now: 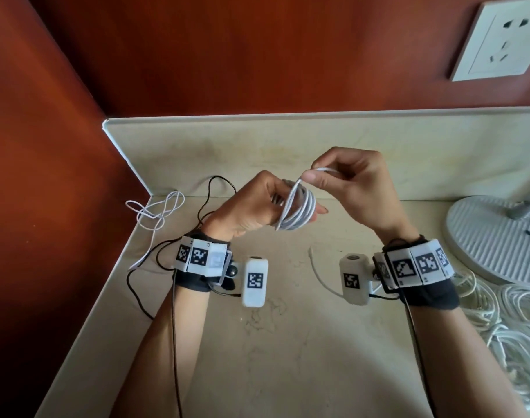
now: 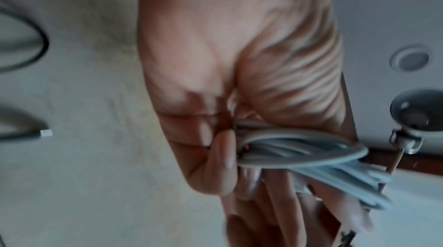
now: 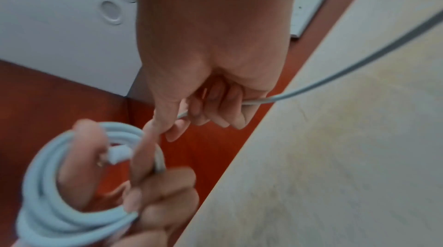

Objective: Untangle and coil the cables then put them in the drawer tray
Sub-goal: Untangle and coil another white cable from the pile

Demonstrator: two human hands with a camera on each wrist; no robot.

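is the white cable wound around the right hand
No, the white cable is wound around the fingers of the left hand; the right hand only pinches its free strand.

Both forearms reach forward over the counter, each wrist wrapped in a dark band. The left hand (image 1: 248,210) is raised, its fingers extended toward the right with a white cable (image 1: 298,206) wound in loops around them and the thumb pressed against the coil. The right hand (image 1: 355,191) is curled, thumb and forefinger pinching that cable's free length just above the coil.
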